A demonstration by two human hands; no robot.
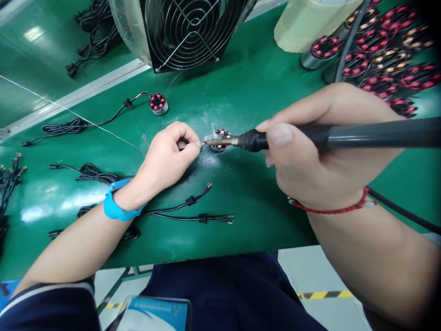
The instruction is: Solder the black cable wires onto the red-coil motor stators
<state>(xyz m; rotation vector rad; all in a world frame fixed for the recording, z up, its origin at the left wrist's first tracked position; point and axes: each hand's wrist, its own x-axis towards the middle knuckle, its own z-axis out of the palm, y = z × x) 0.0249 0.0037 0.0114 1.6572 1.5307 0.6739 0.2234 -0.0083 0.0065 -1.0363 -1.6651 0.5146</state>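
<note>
In apparent soldering, the left hand (169,155) pinches a thin yellowish wire (202,143) while the right hand (330,170) grips a black pen-shaped soldering iron (330,136) — round copper-wound stator (221,134) between them — the next move presumably needing steadiness.

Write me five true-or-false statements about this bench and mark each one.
1. The right hand grips an iron. True.
2. The iron's tip is close to the left hand. True.
3. A coil with a cable attached stands near the fan. True.
4. The fan stands at the near edge of the bench. False: it is toward the far side.
5. Both wristbands are red. False: the left wristband is blue.
</note>
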